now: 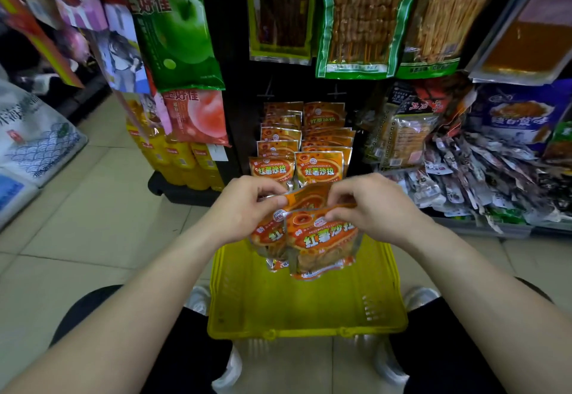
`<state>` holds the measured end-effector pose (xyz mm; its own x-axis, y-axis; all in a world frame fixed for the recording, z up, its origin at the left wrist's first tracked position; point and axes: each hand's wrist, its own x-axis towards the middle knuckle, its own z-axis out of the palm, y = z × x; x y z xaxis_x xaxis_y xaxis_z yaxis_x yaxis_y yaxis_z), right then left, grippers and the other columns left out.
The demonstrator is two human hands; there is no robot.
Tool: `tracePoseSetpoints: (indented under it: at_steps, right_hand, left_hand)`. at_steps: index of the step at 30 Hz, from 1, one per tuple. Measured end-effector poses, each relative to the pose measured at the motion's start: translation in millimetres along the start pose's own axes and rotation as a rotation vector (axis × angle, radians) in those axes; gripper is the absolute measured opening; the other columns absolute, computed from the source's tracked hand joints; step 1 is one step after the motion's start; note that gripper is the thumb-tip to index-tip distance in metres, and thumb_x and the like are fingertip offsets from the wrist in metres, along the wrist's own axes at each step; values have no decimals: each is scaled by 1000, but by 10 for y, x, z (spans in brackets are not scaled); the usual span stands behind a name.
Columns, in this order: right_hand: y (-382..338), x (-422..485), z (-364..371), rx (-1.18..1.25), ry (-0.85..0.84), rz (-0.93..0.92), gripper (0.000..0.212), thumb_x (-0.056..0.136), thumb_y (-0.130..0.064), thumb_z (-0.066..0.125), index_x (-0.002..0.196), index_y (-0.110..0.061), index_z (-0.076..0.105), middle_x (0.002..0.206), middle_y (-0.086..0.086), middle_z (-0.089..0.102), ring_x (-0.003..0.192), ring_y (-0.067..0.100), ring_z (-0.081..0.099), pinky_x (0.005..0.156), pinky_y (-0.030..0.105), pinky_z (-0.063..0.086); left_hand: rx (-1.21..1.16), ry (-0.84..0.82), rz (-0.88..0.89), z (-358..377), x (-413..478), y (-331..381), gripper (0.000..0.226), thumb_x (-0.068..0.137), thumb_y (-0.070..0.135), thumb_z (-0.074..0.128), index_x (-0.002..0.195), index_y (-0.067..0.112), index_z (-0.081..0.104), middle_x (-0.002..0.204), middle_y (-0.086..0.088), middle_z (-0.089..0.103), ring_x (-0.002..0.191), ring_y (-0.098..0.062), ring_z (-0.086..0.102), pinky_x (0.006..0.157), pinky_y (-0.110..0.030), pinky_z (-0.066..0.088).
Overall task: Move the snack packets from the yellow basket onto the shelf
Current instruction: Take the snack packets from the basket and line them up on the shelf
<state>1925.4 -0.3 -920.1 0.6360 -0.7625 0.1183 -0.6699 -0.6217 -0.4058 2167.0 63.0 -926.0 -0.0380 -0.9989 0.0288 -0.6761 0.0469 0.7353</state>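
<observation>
Tiled floor (102, 208); packets (322, 238) over yellow basket (306, 330)

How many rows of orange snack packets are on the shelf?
2: the left row and the right row, side by side; packets further back are partly hidden.

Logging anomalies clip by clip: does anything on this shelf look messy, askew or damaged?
Only the small dark packets right of the orange rows: they lie in a loose, tilted heap, some over the shelf edge. The orange packets pinched by the left hand and right hand above the yellow basket look intact.
</observation>
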Motion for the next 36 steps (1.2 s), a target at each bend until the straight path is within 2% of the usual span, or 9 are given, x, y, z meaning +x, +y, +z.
tracePoseSetpoints:
  at_steps: [7,9,12,16,19,24,29,33,36]
  right_hand:
    - [0,135,110,-34,20,-104,17,76,-40,81,75,-30,68,138,-13,48,125,15,45,94,38,45]
    - [23,208,115,-46,17,-122,17,77,-41,81,75,-31,67,128,-14,57,120,16,51,89,36,46]
    - [59,291,121,-63,-17,-94,21,76,-45,79,75,-33,61,89,-18,59,91,12,58,66,30,37]
    - [100,361,130,-36,-24,-17,24,73,-50,80,75,-33,63,80,-15,63,80,11,56,64,31,40]
    - [129,410,101,25,-3,43,24,72,-49,82,71,-34,63,72,-16,62,73,9,56,62,31,44]
    - [158,443,105,68,46,68,26,70,-48,84,73,-33,63,70,-17,63,73,9,60,63,32,47]
    - [180,450,81,171,100,86,58,64,-49,88,84,-34,35,73,-5,63,66,16,61,57,40,50]
    - [208,427,28,255,21,51,51,73,-34,86,114,-41,56,98,-11,69,89,14,67,77,43,56]
    - [285,421,6,238,5,43,24,82,-27,79,105,-31,72,93,-22,65,92,6,64,82,34,54]
  left_hand:
    - [-30,-125,6,50,153,41,11,92,24,70,97,23,80,88,13,76,84,0,69,73,-21,50]
    - [-68,-149,-17,42,197,27,12,91,23,70,99,22,80,88,13,77,85,-1,70,74,-22,52]
    - [-119,-164,-66,59,269,19,13,91,22,71,100,21,79,87,10,77,84,-3,71,76,-26,55]
    - [-85,-118,-52,94,355,11,12,94,27,67,97,23,78,88,9,77,84,-5,70,74,-30,55]
    - [-131,-77,-34,90,380,14,6,86,31,76,92,32,75,86,15,75,81,2,68,71,-20,52]
    - [47,63,9,130,420,16,26,69,34,89,80,44,67,83,20,71,80,5,65,67,-17,49]
    - [-68,109,-12,106,460,-5,23,73,22,88,82,37,72,84,19,74,78,5,68,67,-17,53]
    - [-81,83,-8,117,443,0,28,82,17,81,83,43,69,86,24,72,83,6,69,71,-17,55]
    - [-46,71,-2,117,438,13,35,88,15,74,83,49,66,88,29,68,89,9,66,72,-12,52]
